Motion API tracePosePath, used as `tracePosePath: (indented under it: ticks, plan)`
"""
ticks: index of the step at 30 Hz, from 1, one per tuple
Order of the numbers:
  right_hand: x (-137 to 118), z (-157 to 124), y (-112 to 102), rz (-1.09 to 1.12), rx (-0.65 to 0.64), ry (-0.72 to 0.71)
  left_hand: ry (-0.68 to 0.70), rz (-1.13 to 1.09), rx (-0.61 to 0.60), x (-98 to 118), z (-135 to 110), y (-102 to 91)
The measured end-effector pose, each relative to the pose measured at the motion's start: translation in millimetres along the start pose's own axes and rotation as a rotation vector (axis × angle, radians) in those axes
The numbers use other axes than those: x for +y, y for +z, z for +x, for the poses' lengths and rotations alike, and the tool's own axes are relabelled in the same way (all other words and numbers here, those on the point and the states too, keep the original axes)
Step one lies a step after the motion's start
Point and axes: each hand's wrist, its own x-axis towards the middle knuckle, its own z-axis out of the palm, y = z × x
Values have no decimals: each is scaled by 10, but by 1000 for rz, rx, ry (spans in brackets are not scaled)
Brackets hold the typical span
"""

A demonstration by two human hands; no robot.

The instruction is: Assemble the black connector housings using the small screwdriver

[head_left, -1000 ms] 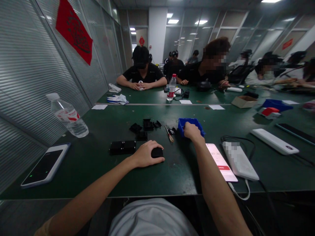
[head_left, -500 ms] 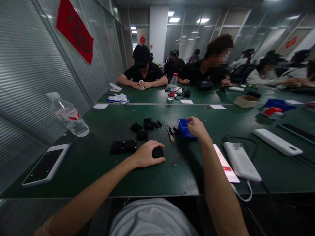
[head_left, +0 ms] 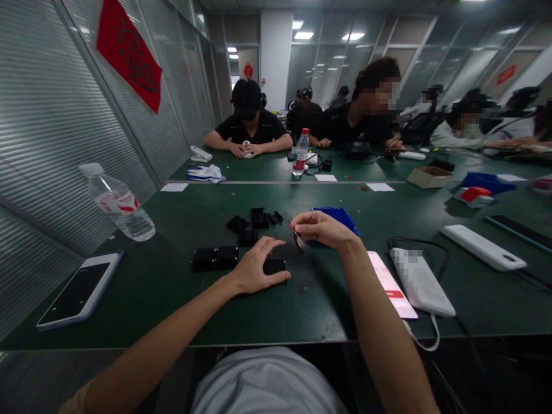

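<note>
My left hand [head_left: 257,265] rests on the table with thumb and fingers spread around a black block [head_left: 275,268]. My right hand [head_left: 325,228] is pinched, its thumb and forefinger on the upper end of a small screwdriver [head_left: 299,241] with a brownish handle. Behind that hand sits a blue tray [head_left: 344,218], partly covered by it. Left of my left hand, two black blocks [head_left: 214,258] stand side by side. Several loose black plastic parts [head_left: 259,217] lie beyond my left hand. Whatever is under my right hand is hidden.
A phone [head_left: 80,290] and a tilted water bottle [head_left: 118,201] are at the left. On the right lie a lit phone [head_left: 391,290], a white power bank [head_left: 422,282] with cables, and another white device [head_left: 483,248]. People sit across the table.
My right hand has moved left from the blue tray to the screwdriver, its fingers now pinched. My left hand's fingers have lifted and spread away from the black block.
</note>
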Motion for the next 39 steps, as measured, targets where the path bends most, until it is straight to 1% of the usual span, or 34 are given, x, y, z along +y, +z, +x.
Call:
tracePosePath:
  ticks: [5,9,11,13,16,18,21,27,32,39]
  plan:
    - [-16,1,60,-123,-204,48,31,-3,75,-5,19,-4]
    - [19,33,80,-78,-345,47,65,10,110,-22,22,12]
    - [46,49,80,-58,-397,38,79,29,92,-21,16,16]
    - [69,58,72,-59,-434,35,89,58,28,-18,5,18]
    - [94,61,59,-70,-459,59,86,123,-77,-17,-12,25]
    - [107,64,59,-83,-467,89,64,150,-97,-21,-15,31]
    - [124,70,77,-122,-485,135,22,140,-82,-34,-7,33]
    - [147,84,125,-247,-533,199,4,103,-46,-71,2,38]
    - [187,121,133,-299,-519,214,-28,120,-33,-82,-3,51]
    - [227,149,136,-345,-482,235,-38,116,-28,-77,1,51]
